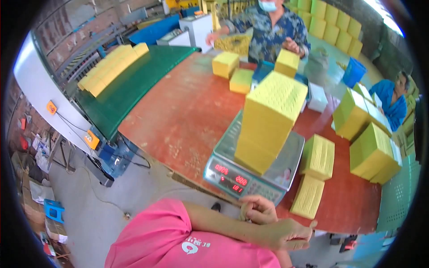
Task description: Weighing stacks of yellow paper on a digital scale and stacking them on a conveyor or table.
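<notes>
A tall block of yellow paper sheets (pixel 268 120) with small curved punch marks on top stands on the steel pan of a digital scale (pixel 246 181). Red figures glow on the scale's front. My left hand (pixel 290 234) is closed in front of my body, past the scale's near right corner; what its fingers hold, if anything, is hidden. My right hand (pixel 260 209) is curled beside the scale's keypad, partly behind my left forearm. A pale band-like thing shows at its fingers, too unclear to name. Two smaller yellow paper blocks (pixel 317 156) lie right of the scale.
Larger yellow stacks (pixel 373 154) stand on the red tabletop (pixel 178 111) at right, near a seated person in blue (pixel 389 102). Across the table a masked person (pixel 279 33) stands by more blocks. A green conveyor belt (pixel 129 89) carries a yellow row (pixel 114 67) at left.
</notes>
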### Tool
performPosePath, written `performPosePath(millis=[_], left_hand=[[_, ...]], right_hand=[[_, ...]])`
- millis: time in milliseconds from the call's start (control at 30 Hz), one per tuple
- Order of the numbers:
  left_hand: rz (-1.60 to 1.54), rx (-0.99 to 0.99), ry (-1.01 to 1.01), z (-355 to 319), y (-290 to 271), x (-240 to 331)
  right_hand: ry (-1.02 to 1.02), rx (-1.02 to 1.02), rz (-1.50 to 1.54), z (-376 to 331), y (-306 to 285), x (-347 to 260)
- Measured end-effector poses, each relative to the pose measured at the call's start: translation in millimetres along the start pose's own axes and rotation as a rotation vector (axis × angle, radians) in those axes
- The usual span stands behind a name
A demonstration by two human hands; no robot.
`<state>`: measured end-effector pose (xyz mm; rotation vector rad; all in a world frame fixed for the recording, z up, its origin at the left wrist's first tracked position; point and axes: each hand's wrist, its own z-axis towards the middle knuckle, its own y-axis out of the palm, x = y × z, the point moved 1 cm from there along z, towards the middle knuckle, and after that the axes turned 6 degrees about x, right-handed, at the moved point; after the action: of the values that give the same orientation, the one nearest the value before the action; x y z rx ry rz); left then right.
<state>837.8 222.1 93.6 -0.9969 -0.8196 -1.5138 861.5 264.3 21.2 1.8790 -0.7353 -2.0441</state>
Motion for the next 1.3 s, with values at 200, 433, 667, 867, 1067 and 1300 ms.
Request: performPosePath(millis=[200,433,667,867,1067,1300], left_hand=[[-0.038,0.089,-0.039,-12,-17,4],[0.011,0.166,-0.05,-29,-50,8],[-0.008,0.054,-0.18,-35,-64,7],[0.008,0.126,-0.074,-34,-69,14],[-0.077,0.02,-0.204,-30,-68,10],[0.026,0.199,-0.038,-26,-63,1]], right_hand=[[0.02,-0.09,0.089,23,15,5],[0.014,-0.126,0.068,59,26,22],[0.056,-0.13,0.087,72,19,33],[0.062,-0.071,0.062,73,25,27],[0.04,-0.067,0.07,69,18,29],[0.112,-0.182,0.169,73,15,28]])
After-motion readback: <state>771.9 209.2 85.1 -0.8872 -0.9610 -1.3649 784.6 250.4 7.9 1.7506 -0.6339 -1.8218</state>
